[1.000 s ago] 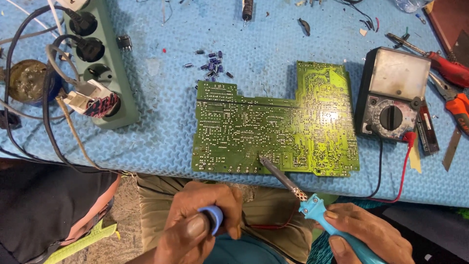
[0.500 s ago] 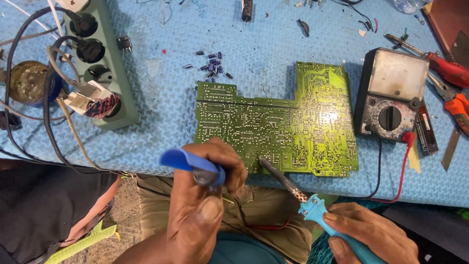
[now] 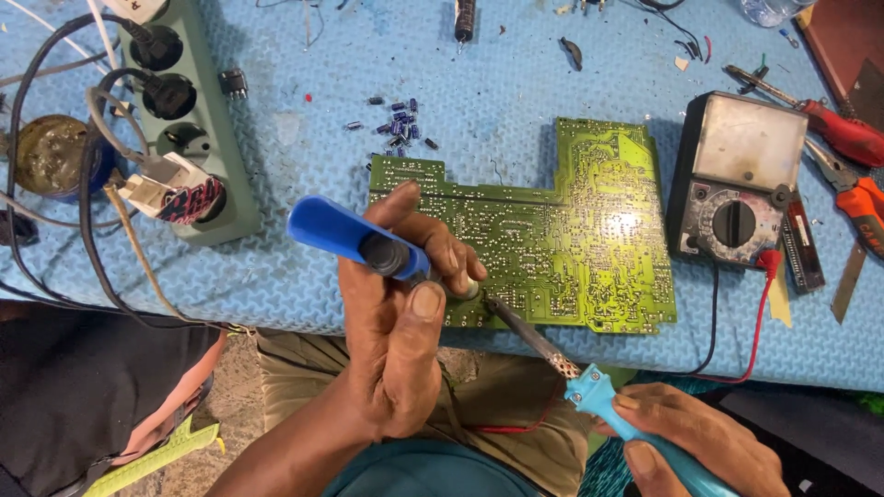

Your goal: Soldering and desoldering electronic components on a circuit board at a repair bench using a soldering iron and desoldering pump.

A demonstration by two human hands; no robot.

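Circuit board (image 3: 552, 230) lies near the table's (image 3: 276, 267) front edge, under our left hand (image 3: 405, 313) gripping a blue desoldering pump (image 3: 354, 241); our right hand (image 3: 691, 442) holds the soldering iron (image 3: 543, 345), tip on the board's near edge.

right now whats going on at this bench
A person is working on a green circuit board lying solder side up on a blue mat. The left hand holds a blue desoldering pump with its nozzle at the board's near edge. The right hand holds a soldering iron, tip at the same spot. A multimeter sits to the right.
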